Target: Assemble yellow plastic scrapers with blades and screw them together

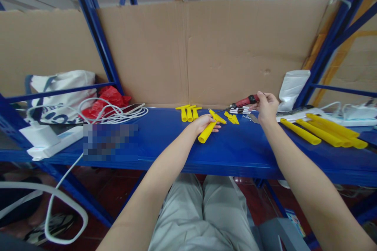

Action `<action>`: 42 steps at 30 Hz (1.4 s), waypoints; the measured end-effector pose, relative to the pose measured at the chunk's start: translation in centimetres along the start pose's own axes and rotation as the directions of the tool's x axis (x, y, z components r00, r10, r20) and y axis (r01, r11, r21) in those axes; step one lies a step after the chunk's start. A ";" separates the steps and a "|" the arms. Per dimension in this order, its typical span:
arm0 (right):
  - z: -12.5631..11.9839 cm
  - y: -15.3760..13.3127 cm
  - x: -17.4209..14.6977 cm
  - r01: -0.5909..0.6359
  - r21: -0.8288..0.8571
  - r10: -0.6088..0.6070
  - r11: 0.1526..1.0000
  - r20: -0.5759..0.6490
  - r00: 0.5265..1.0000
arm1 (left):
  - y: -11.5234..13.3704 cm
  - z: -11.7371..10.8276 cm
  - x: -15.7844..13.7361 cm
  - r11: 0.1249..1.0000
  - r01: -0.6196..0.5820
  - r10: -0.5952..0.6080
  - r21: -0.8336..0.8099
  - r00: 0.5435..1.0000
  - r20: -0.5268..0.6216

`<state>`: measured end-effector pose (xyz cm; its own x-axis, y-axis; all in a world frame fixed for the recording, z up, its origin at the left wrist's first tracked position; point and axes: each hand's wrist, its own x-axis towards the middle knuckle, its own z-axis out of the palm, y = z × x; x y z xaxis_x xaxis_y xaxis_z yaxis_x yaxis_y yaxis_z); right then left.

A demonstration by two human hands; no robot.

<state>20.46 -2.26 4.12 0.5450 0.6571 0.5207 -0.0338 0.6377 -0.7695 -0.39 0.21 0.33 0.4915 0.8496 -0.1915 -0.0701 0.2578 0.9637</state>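
The left hand (pixel 206 122) has its grip closed around a yellow tube (pixel 206 133) over the blue shelf (pixel 165 137). The right hand (pixel 267 107) pinches a red-and-black tool (pixel 245 102) in its grip, the thin tip (pixel 225 109) near the tube's far end (three yellow T-shaped pieces (pixel 189 115) lie farther left).

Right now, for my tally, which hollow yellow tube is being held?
The hollow yellow tube in the left hand; the other tubes rest on the blue metal shelf.
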 end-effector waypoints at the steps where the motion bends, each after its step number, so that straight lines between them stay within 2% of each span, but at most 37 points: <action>1: 0.0 0.0 0.0 0.000 0.002 0.000 1.000 0.000 1.000 | 0.0 0.0 0.0 1.000 0.000 0.000 -0.001 1.000 0.003; 9: -0.1 0.2 0.2 -0.019 0.001 0.019 1.000 -0.001 1.000 | 0.0 0.1 -0.2 1.000 0.004 -0.004 0.021 1.000 -0.007; 19: 0.3 -0.6 -0.5 -0.044 -0.025 0.046 0.999 0.088 0.995 | -0.1 0.4 -0.5 0.997 -0.035 0.038 0.063 0.998 -0.050; 25: 0.2 -0.6 -0.5 -0.060 -0.061 0.065 0.996 0.097 0.993 | 0.0 0.7 -0.8 0.986 -0.062 0.087 0.152 0.983 -0.161; 31: 0.0 -0.3 -0.4 -0.063 -0.061 0.069 0.996 0.102 0.992 | 0.1 0.7 -0.6 0.959 -0.071 0.152 0.273 0.945 -0.289; 37: -0.4 -0.3 -0.4 -0.159 -0.020 0.158 0.987 0.271 0.950 | 0.0 0.4 -0.1 0.936 -0.072 0.206 0.345 0.907 -0.367; 42: -0.3 -0.6 -0.4 -0.241 0.046 0.210 0.969 0.353 0.912 | -0.1 0.3 -0.1 0.931 -0.082 0.220 0.357 0.904 -0.367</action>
<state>20.50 -3.07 4.26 0.1946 0.8749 0.4435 -0.2025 0.4782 -0.8546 -0.20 -0.04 0.32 0.1097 0.9935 -0.0292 0.2044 0.0062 0.9789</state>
